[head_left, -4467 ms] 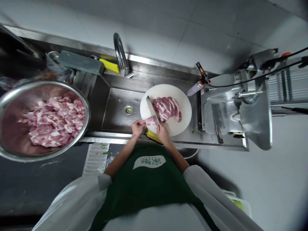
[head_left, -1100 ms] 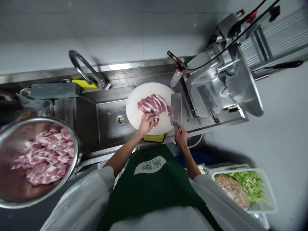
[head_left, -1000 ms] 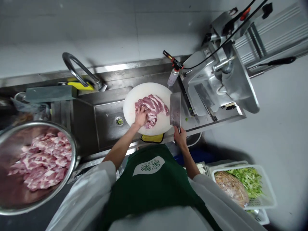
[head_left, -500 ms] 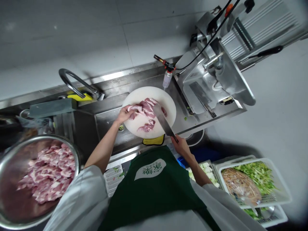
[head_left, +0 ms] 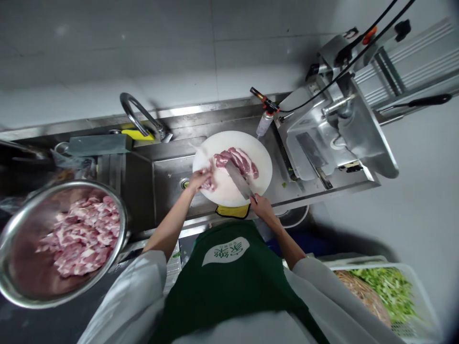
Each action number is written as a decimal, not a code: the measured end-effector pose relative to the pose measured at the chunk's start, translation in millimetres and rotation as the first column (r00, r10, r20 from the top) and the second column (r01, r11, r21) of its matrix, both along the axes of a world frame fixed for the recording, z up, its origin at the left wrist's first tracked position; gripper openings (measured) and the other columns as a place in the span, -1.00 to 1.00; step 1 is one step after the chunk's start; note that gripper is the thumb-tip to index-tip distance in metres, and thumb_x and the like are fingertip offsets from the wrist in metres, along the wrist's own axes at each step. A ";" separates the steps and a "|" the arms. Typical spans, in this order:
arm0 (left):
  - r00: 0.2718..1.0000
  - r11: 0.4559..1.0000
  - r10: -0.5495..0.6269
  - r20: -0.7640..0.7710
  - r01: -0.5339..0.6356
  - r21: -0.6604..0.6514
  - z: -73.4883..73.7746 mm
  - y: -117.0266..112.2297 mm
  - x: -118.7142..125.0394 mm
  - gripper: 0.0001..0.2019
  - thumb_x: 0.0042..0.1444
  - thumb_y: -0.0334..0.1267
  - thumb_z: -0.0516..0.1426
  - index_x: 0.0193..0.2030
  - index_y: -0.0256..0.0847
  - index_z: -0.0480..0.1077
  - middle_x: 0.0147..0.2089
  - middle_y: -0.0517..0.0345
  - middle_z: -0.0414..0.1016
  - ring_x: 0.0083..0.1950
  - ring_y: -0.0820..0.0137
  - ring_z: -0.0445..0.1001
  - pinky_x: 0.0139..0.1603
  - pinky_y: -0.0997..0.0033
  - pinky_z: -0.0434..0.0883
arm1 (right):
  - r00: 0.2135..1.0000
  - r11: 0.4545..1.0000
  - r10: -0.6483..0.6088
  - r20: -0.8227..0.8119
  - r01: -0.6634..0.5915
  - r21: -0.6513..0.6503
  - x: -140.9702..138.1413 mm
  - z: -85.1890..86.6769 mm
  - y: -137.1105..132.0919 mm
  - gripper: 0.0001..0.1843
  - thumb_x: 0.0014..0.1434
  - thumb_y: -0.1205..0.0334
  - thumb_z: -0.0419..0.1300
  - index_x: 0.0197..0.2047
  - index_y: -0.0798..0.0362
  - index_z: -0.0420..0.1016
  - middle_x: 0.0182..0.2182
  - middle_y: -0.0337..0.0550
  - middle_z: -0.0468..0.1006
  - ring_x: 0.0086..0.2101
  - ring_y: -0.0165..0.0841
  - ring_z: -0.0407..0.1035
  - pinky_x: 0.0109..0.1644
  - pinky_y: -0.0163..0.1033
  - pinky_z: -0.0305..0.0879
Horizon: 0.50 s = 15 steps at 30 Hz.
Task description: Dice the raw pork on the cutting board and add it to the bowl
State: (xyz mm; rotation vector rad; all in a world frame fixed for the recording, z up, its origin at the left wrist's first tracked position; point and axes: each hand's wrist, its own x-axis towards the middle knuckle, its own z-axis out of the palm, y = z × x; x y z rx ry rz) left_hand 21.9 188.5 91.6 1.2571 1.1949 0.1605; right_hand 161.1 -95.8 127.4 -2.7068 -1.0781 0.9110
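A round white cutting board lies over the right end of the steel sink. A slab of raw pork rests on its far half. My left hand is closed on a cut piece of pork at the board's left edge. My right hand grips the handle of a cleaver, whose blade lies slanted across the board beside the slab.
A big steel bowl holding several pork pieces stands at the left. A faucet, a grey block and a yellow item line the sink's back. A gas torch canister and a metal slicing machine stand right. A white basket of greens sits low right.
My left hand has drawn a piece of pork from the slab toward the board's near left edge. The cleaver has come in from the board's right edge to lie slanted across the board.
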 end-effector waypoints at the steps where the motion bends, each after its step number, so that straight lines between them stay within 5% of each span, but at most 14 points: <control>1: 0.996 0.999 -0.050 -0.073 0.050 -0.003 -8.0 -11.1 -10.3 -0.70 -0.08 -0.13 0.40 -0.35 -0.20 0.41 -0.57 0.23 0.47 -0.58 0.39 0.46 -0.54 0.45 0.37 | 1.000 1.000 0.015 0.006 -0.015 -0.012 4.0 3.1 -1.2 -0.68 0.50 0.11 -0.01 0.01 0.08 0.52 -0.14 0.04 0.65 -0.15 -0.21 0.51 -0.14 -0.26 0.16; 4: 0.975 0.986 -0.145 -0.171 0.157 0.058 -22.0 -31.1 -36.4 -0.74 -0.04 -0.20 0.38 -0.40 -0.17 0.36 -0.63 0.23 0.44 -0.64 0.38 0.43 -0.62 0.49 0.31 | 0.998 0.996 0.062 0.022 -0.061 -0.058 6.0 18.6 1.1 -0.66 0.51 0.09 -0.03 0.02 0.06 0.51 -0.16 0.05 0.65 -0.16 -0.19 0.52 -0.16 -0.25 0.16; 9: 0.961 0.951 -0.130 -0.245 0.191 0.243 -24.8 -30.4 -53.6 -0.76 -0.04 -0.26 0.36 -0.51 -0.19 0.35 -0.66 0.23 0.40 -0.65 0.46 0.39 -0.66 0.58 0.23 | 0.982 0.983 0.176 0.063 -0.172 -0.061 -13.3 41.9 24.9 -0.60 0.53 0.07 -0.08 0.13 0.03 0.49 -0.18 0.09 0.66 -0.20 -0.14 0.54 -0.14 -0.21 0.20; 15: 0.976 0.970 -0.145 -0.161 0.173 0.173 -34.4 -29.6 -67.4 -0.74 -0.02 -0.17 0.38 -0.31 -0.23 0.45 -0.64 0.22 0.42 -0.69 0.43 0.36 -0.70 0.52 0.26 | 0.965 0.964 0.262 0.015 -0.261 -0.045 -27.7 24.6 47.0 -0.62 0.52 0.09 -0.06 0.07 0.03 0.55 -0.11 0.12 0.66 -0.12 -0.13 0.55 -0.07 -0.20 0.25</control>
